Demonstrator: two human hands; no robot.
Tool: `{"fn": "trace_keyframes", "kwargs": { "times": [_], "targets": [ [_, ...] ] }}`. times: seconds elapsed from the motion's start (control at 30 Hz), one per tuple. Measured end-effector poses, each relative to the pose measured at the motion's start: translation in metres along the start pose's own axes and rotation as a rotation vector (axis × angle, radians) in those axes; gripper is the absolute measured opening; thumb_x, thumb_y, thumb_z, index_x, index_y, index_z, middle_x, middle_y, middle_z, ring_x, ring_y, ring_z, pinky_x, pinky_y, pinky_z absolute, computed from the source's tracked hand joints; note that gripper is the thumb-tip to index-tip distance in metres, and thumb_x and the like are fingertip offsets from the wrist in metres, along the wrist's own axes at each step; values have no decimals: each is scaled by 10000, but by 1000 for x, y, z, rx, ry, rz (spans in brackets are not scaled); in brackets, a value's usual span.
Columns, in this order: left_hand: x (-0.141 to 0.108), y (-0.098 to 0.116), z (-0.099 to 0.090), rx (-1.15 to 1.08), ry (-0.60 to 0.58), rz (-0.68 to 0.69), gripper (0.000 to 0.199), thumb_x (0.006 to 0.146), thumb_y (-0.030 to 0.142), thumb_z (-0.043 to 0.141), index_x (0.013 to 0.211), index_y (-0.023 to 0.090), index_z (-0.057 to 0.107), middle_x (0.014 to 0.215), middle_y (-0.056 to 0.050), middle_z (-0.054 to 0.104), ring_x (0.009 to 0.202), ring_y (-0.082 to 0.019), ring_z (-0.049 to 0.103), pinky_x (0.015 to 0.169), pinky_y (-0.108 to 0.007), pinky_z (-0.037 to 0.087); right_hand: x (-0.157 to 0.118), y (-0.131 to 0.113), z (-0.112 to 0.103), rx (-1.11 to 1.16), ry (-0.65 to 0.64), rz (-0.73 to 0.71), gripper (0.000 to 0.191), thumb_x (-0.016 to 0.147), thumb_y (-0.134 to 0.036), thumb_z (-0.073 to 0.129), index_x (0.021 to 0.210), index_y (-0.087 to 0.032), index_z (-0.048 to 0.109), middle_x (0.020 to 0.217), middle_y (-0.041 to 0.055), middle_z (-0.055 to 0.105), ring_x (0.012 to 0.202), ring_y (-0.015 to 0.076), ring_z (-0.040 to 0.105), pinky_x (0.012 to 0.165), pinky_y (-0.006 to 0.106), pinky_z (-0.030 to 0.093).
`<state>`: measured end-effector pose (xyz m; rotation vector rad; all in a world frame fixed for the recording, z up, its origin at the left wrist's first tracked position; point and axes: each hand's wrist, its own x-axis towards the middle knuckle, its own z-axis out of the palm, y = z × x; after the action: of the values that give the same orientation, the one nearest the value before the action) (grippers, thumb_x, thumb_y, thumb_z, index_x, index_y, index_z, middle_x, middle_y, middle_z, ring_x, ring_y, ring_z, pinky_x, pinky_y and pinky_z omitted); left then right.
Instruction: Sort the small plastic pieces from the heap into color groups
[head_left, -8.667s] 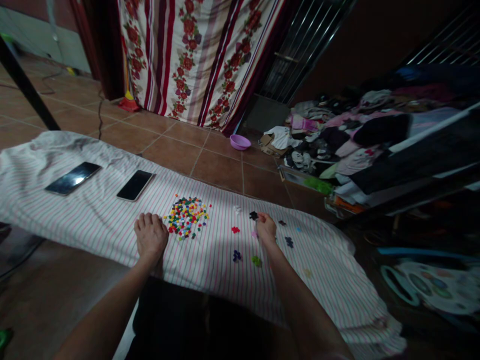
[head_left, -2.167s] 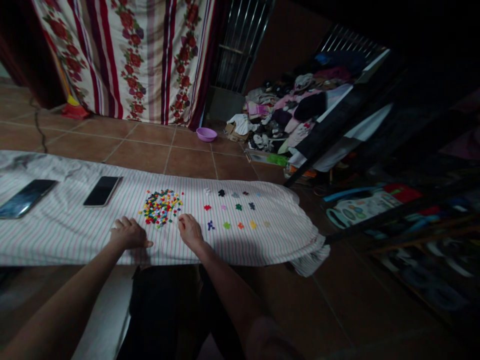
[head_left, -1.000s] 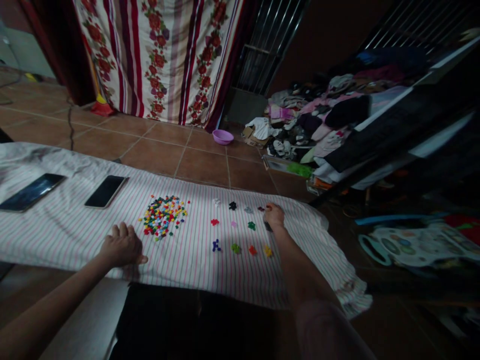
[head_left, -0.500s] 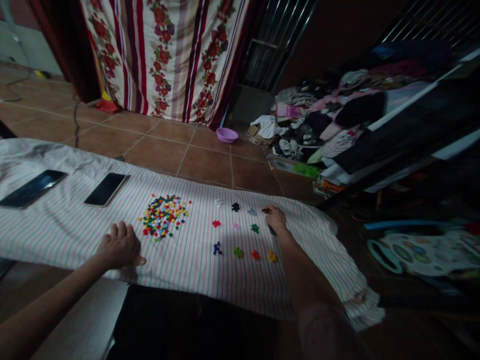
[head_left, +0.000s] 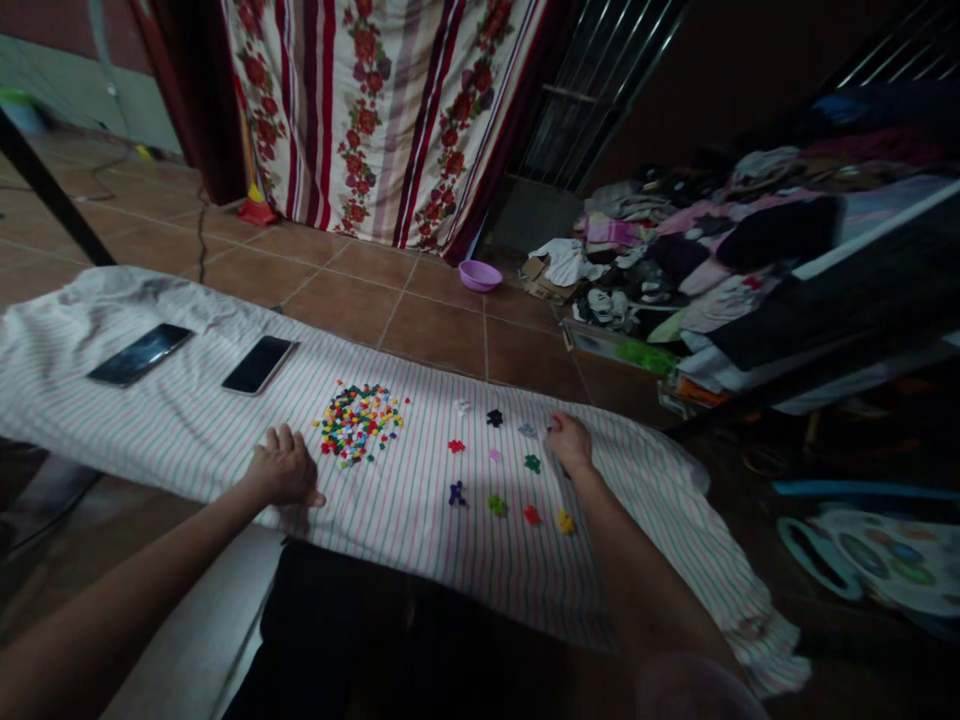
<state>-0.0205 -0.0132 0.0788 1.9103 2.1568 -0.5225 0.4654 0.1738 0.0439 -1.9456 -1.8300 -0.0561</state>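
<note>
Purple plastic basin on the tiles — right hand by tiny blocks.

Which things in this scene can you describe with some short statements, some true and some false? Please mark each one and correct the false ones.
1. The left hand rests on the striped cloth, beside the pile of small coloured pieces. True.
2. The right hand holds a phone. False: the phone and the other phone both lie on the cloth, away from it.
3. The purple bowl stands on the cloth. False: it stands on the tile floor.
4. Small single-colour clusters lie to the right of the pile. True.
</note>
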Motion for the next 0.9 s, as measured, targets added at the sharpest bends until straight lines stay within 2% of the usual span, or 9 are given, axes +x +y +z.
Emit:
{"fn": "trace_keyframes", "kwargs": {
  "times": [0.17,0.3,0.43,0.57,0.73,0.9],
  "targets": [
    [0,1,-1,-49,-21,-32,1209,590,700,650,1418,-97,276,1482,-405,200,1376,-540,205,1017,-564,329,-13,-55,1,141,7,-117,363,755,-131,406,942,-171,715,921,106,699,911,229,628,882,363,485],
    [1,0,0,-85,-15,-50,1260,536,716,670,1429,-79,273,1491,-402,184,1383,-528,202,1023,-553,323,-44,-115,9,332,-26,-270,332,791,-179,410,917,-197,716,922,92,687,888,220,617,851,362,495],
    [1,-1,-1,-100,-27,-54,1259,550,704,668,1442,-75,240,1502,-394,166,1395,-525,177,1045,-562,299,-91,-177,25,519,-163,-412,273,839,-212,456,929,-207,714,881,61,660,796,177,606,771,308,504],
    [1,-1,-4,-111,-51,-48,1260,551,674,690,1437,-93,227,1502,-400,148,1402,-523,158,1055,-551,300,-135,-228,41,624,-320,-476,237,871,-197,492,969,-224,707,919,44,641,807,153,605,773,284,500],
    [2,-2,-1,-116,-26,-45,1256,554,696,673,1430,-94,243,1492,-412,158,1394,-532,168,1043,-569,302,-166,-267,51,594,-422,-488,215,868,-166,531,980,-239,699,939,36,619,838,164,596,798,292,494],
    [3,-2,2,-134,-3,-48,1281,536,710,677,1438,-88,240,1489,-409,179,1388,-540,179,1036,-584,295,-179,-283,51,513,-451,-470,231,860,-133,526,983,-257,678,1003,35,610,881,172,590,850,309,488]
  ]
}}
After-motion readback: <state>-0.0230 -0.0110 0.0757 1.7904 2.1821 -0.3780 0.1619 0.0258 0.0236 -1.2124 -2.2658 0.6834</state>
